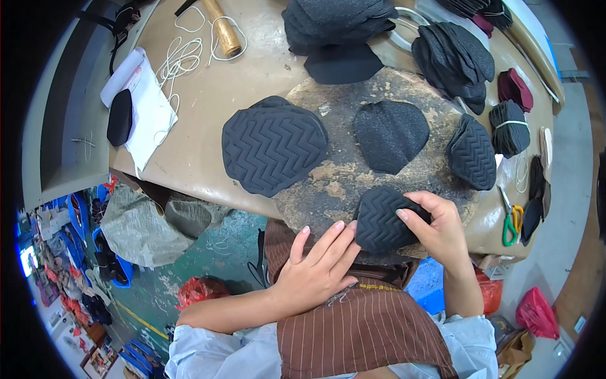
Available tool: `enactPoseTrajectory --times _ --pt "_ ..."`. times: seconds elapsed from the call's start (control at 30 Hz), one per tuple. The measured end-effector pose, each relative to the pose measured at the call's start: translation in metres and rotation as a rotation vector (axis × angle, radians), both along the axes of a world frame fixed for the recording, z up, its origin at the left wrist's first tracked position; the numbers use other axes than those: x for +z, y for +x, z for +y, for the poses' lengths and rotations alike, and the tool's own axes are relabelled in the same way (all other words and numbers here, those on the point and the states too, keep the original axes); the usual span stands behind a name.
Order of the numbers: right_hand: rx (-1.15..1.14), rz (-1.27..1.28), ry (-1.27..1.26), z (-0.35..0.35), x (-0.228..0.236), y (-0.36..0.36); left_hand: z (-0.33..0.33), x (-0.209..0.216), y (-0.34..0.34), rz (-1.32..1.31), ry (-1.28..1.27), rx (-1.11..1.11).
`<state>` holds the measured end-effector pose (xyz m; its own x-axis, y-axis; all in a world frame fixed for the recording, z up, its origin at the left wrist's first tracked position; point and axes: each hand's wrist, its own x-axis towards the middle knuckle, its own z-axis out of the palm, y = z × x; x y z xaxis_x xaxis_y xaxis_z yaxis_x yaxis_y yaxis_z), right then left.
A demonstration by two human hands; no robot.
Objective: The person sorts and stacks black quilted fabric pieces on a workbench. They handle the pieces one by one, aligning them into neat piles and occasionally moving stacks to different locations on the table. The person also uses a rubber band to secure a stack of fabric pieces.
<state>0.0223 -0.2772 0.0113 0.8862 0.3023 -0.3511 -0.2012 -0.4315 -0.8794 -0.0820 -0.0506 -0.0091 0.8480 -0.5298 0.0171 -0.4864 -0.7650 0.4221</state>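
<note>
A black fabric piece with zigzag stitching [384, 221] lies near the front edge of a worn round board [328, 183]. My right hand [439, 230] pinches its right side between thumb and fingers. Beside its left edge my left hand [322, 265] rests with fingers stretched out, the fingertips at the board's edge. Farther back on the board lies a plain dark fabric piece [391, 136]. A stack of zigzag-stitched pieces [274, 145] sits to the left, partly on the board. Another zigzag-stitched stack [472, 153] is at the right.
Piles of dark fabric pieces [338, 25] fill the back. Green and yellow-handled scissors [511, 224] lie at the right, near a tied dark bundle [510, 129] and maroon pieces [515, 90]. White cord [180, 60], a wooden rod [225, 35] and white paper [148, 120] are at the left.
</note>
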Motion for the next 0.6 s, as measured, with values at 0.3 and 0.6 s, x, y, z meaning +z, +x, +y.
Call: enactPoseTrajectory --times 0.3,0.6 --pt "-0.110 0.167 0.228 -0.005 0.002 -0.006 0.002 -0.011 -0.013 -0.020 -0.051 0.096" --pt "-0.033 0.073 0.037 -0.001 0.000 -0.004 0.000 -0.014 -0.014 -0.029 -0.095 0.154"
